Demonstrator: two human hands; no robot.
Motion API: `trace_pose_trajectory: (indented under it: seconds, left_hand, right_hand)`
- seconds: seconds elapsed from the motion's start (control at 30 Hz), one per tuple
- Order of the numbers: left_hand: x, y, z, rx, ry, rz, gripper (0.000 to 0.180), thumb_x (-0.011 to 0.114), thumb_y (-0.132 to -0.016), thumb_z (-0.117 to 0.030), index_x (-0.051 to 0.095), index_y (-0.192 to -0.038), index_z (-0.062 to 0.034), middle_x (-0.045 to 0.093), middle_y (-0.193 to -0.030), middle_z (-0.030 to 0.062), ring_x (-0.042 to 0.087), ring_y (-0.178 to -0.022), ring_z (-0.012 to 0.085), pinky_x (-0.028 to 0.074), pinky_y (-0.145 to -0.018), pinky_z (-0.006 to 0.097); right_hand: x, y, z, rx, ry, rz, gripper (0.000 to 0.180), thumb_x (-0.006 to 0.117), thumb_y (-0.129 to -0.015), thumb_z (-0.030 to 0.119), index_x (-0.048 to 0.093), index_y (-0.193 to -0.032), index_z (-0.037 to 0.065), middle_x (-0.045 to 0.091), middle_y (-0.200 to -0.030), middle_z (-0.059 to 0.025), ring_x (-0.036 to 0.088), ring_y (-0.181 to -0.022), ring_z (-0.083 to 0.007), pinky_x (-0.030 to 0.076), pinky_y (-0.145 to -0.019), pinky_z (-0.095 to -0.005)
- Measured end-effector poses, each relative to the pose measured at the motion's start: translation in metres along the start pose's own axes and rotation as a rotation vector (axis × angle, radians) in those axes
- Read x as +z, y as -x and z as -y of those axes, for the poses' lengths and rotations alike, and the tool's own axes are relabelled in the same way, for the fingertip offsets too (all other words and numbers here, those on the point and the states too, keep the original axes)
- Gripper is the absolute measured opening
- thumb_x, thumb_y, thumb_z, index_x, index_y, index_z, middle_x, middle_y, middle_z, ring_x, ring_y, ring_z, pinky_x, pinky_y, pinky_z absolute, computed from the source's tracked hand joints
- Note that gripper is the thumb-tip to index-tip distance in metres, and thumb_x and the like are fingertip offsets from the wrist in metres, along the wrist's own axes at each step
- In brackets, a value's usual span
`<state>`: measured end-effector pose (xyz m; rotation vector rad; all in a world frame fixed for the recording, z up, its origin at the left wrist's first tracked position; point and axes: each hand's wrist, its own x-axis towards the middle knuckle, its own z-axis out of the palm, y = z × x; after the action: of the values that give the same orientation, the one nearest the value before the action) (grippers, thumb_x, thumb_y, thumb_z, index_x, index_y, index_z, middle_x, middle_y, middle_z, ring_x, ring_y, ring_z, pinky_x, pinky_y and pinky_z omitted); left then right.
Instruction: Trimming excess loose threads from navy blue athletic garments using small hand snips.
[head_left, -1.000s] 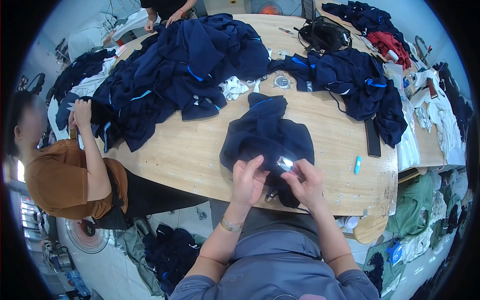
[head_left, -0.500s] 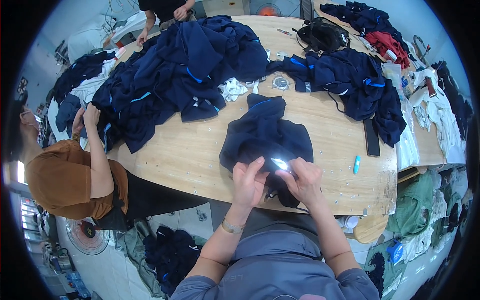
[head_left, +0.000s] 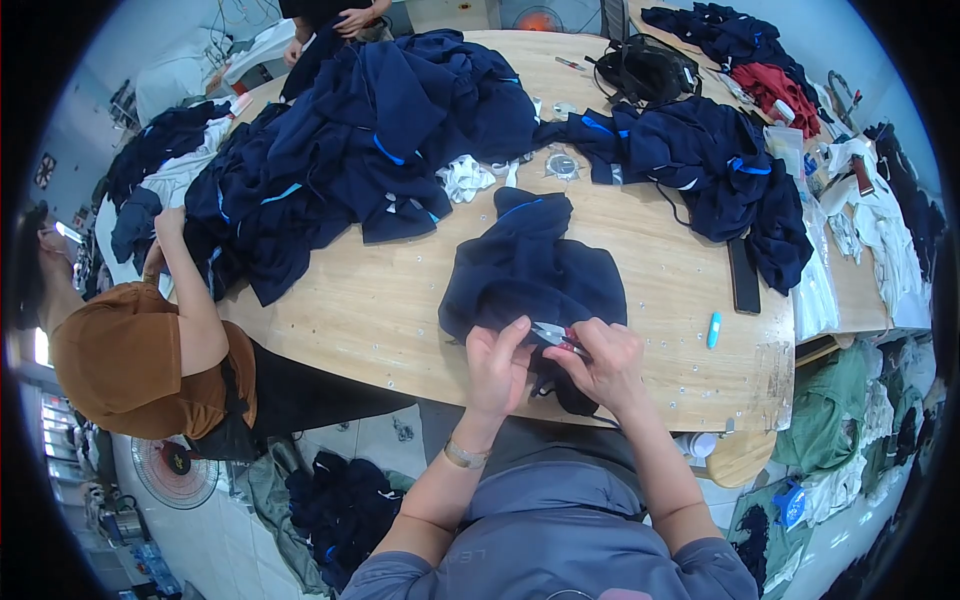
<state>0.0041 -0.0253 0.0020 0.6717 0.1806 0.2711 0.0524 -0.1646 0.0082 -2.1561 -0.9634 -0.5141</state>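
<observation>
Head view, we hold a navy garment at frame centre on the table, its long axis running from our hands toward the upper frame, our left hand pinching its hem, our right hand gripping small snips, blades pointing left, both wrists bent inward.

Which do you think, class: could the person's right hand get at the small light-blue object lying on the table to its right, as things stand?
Probably yes. The light-blue object lies alone on bare table just right of the right hand, with nothing between them. But that hand holds small snips, so its grip is taken.
</observation>
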Motion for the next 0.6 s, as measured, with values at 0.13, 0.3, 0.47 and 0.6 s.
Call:
trace_pose_trajectory:
  seconds: [0.13,0.3,0.47,0.6]
  left_hand:
    - [-0.005,0.001,0.0,0.002,-0.025,0.022,0.018,0.046,-0.089,-0.005,0.057,-0.097,0.0071,0.063,-0.094,0.0143,0.062,-0.087,0.021,0.05,-0.08,0.033]
    - [-0.008,-0.001,0.001,-0.01,0.109,-0.016,0.025,0.04,-0.092,-0.009,0.055,-0.102,0.0085,0.063,-0.099,0.0169,0.062,-0.094,0.0247,0.048,-0.09,0.04]
    - [0.001,0.0,-0.001,-0.063,0.108,0.018,0.026,0.039,-0.093,-0.011,0.052,-0.107,0.0074,0.059,-0.108,0.0172,0.059,-0.1,0.0241,0.046,-0.094,0.043]
    - [-0.002,0.001,0.002,-0.036,0.144,0.099,0.026,0.042,-0.093,-0.01,0.05,-0.11,0.0077,0.058,-0.11,0.0167,0.058,-0.102,0.0232,0.047,-0.093,0.042]
  right_hand:
    - [0.004,0.003,-0.005,0.024,-0.048,-0.023,0.035,0.071,-0.073,0.035,0.052,-0.067,0.006,0.049,-0.057,-0.0053,0.047,-0.045,-0.0211,0.035,-0.043,-0.0288]
    - [0.004,0.009,0.001,0.312,-0.392,-0.07,0.027,0.069,-0.078,0.025,0.054,-0.076,0.003,0.05,-0.059,-0.0049,0.046,-0.047,-0.017,0.035,-0.044,-0.0248]
    - [0.008,0.001,0.013,0.523,-0.734,-0.085,0.019,0.066,-0.082,0.012,0.052,-0.09,0.002,0.044,-0.062,0.0045,0.034,-0.054,-0.0021,0.029,-0.047,-0.0174]
    - [0.021,-0.016,0.019,0.599,-0.937,-0.139,0.016,0.062,-0.084,0.006,0.051,-0.095,0.001,0.048,-0.068,0.0044,0.038,-0.054,-0.0014,0.031,-0.048,-0.0156]
